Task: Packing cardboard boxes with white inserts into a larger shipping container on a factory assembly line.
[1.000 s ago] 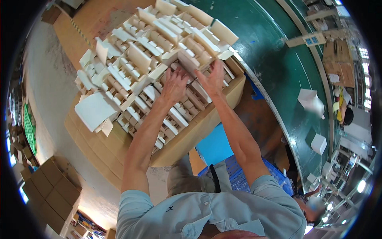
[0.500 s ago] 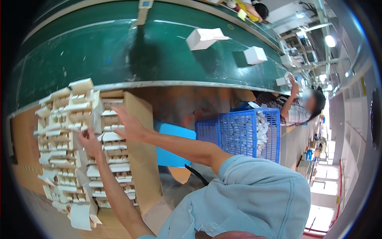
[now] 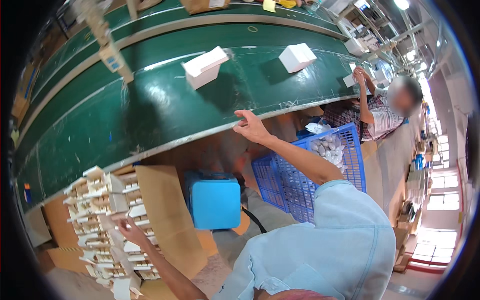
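Observation:
My right hand is raised at the near edge of the green conveyor table, its fingers loosely curved and apart with nothing in them. Lower left, my left hand hovers over or touches the rows of open white boxes; its fingers look parted and I see nothing in them. These boxes are packed in a brown carton with its flap folded out. Two white cartons stand on the green surface: one with a raised lid, the other a closed block farther right.
A blue stool stands beside the carton. Blue plastic crates hold small white packets. At the right a co-worker handles a white box at the table. A post rises at the far left.
My right hand has left the boxes and swung right to the table edge. My left hand stays over the boxes. The view has turned to the right, and the white cartons appear farther left.

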